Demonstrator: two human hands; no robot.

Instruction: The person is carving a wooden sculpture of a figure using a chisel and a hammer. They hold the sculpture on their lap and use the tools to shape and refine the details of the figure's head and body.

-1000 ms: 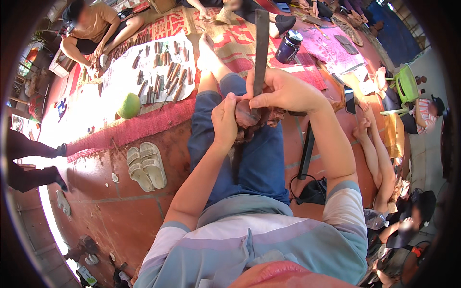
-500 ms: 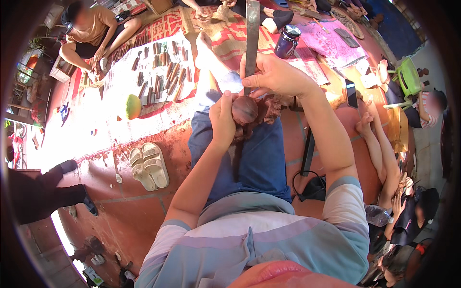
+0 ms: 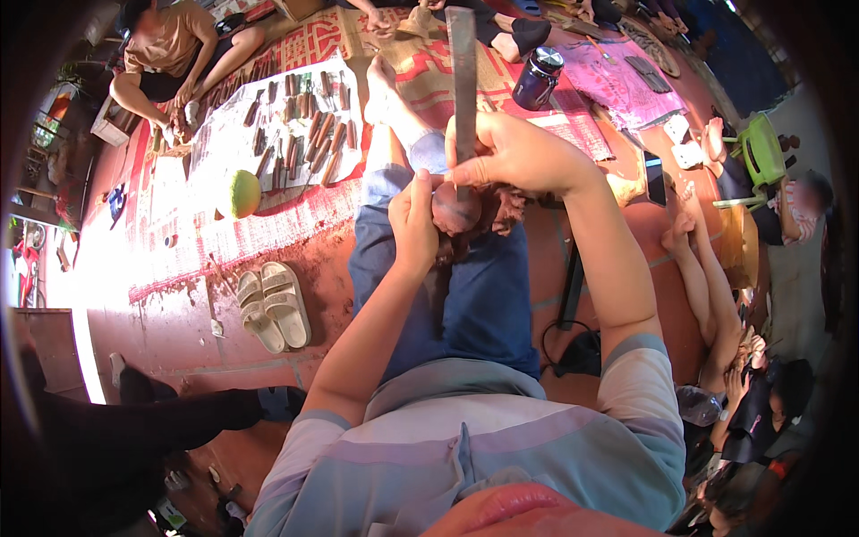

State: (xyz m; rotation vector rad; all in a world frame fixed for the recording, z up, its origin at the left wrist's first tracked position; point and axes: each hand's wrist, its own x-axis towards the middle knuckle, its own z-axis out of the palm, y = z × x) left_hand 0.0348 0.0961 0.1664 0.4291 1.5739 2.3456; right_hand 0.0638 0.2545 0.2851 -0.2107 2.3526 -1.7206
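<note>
Between my knees, against my jeans, is a reddish-brown wood carving (image 3: 456, 211) with a smooth round part and rough, knobbly edges. My left hand (image 3: 413, 222) is closed on its left side, the thumb pointing up. A long, flat, grey metal bar that looks like a file (image 3: 463, 76) stands nearly upright over the carving, with my right hand (image 3: 508, 154) pinching its lower end. That end meets or hovers just over the round part; I cannot tell which. My fingers hide part of the carving.
Ahead on the left, several wooden-handled carving tools (image 3: 324, 143) lie on a white sheet, near a green round fruit (image 3: 239, 194). A dark flask (image 3: 538, 79) stands ahead right. Beige sandals (image 3: 273, 307) lie on the left floor; a person's dark-clothed leg (image 3: 197, 416) reaches in nearby.
The file has shifted slightly left and down with my right hand, and the round part of the carving has turned a little. At the left, another person's dark leg has stepped closer to me.
</note>
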